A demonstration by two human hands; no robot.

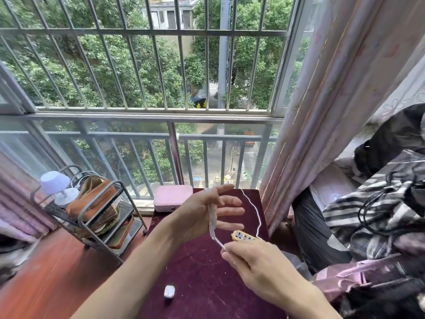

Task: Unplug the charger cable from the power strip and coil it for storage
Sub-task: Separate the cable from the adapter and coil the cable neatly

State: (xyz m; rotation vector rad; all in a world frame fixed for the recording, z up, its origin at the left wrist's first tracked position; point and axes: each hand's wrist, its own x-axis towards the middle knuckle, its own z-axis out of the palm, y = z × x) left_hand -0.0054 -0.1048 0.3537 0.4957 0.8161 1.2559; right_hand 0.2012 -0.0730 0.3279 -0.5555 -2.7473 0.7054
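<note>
My left hand is raised above the dark red table, palm facing right, fingers spread. Loops of the white charger cable are wound around it, between thumb and fingers. My right hand pinches the cable's free end close to the table, just in front of the yellow-and-white power strip. The strip's own white cord runs back toward the window. A small white charger plug lies on the table near my left forearm.
A pink case sits at the table's far edge by the window railing. To the left stands a metal rack with a small lamp and a brown bag. Curtains and piled clothes crowd the right side.
</note>
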